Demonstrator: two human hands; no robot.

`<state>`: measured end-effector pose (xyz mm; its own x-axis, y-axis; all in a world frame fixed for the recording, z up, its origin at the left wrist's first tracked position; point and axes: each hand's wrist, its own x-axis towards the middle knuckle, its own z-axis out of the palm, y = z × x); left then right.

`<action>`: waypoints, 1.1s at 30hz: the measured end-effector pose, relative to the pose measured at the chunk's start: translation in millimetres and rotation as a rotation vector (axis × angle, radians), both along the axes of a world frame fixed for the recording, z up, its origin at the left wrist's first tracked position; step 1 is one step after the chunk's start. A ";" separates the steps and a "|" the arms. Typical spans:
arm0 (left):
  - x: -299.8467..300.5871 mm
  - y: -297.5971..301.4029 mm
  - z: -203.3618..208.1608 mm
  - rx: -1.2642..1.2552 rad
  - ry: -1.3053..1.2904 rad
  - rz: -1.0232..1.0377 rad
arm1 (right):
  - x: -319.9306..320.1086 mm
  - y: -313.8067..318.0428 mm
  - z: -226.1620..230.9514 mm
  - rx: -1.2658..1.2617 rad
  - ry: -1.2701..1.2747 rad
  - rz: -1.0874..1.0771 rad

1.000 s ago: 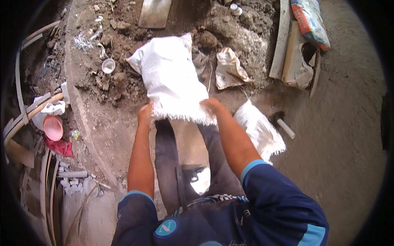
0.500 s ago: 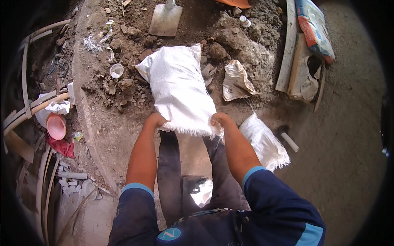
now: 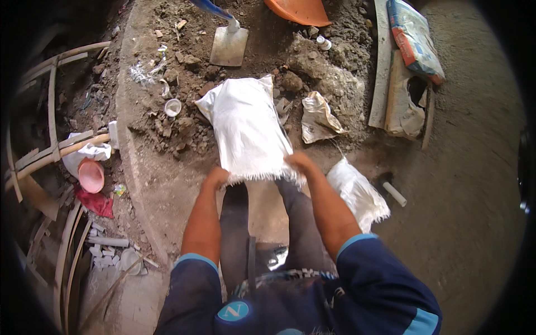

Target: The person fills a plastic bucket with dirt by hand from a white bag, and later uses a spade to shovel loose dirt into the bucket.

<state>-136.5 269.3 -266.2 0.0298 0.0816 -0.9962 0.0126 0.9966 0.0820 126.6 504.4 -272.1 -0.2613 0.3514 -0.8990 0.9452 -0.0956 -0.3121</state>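
Observation:
A white woven sack (image 3: 245,125) stretches out in front of my legs, its frayed edge toward me. My left hand (image 3: 218,176) grips the left corner of that fringed edge, and my right hand (image 3: 296,161) grips the right corner. The fingers of both hands are partly hidden by the fabric. Beyond the sack's far end lies the metal blade of a shovel (image 3: 229,46) with a blue handle. A second white woven sack (image 3: 357,192) rests on the ground beside my right forearm.
Broken soil and rubble (image 3: 181,131) spread around the sack. A crumpled, dirty sack piece (image 3: 321,118) lies to its right, near a white pipe (image 3: 395,194). An orange basin (image 3: 301,10) is at the far edge. Wooden strips (image 3: 53,111) and a pink bucket (image 3: 91,176) stand left.
The view has shifted, bringing more of the shovel and orange basin into the picture. Both hands still grip the sack's edge, and its near part looks slightly pulled in.

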 end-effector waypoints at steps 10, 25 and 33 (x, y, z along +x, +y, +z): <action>-199.1 61.0 269.2 0.125 0.340 0.502 | -281.9 95.6 309.6 0.131 0.180 0.079; -184.5 7.3 70.7 0.136 0.387 -0.108 | -218.1 29.8 169.2 0.057 0.031 0.081; -180.8 27.6 -1.0 0.036 0.352 0.530 | -206.5 -18.4 135.0 0.094 0.059 0.029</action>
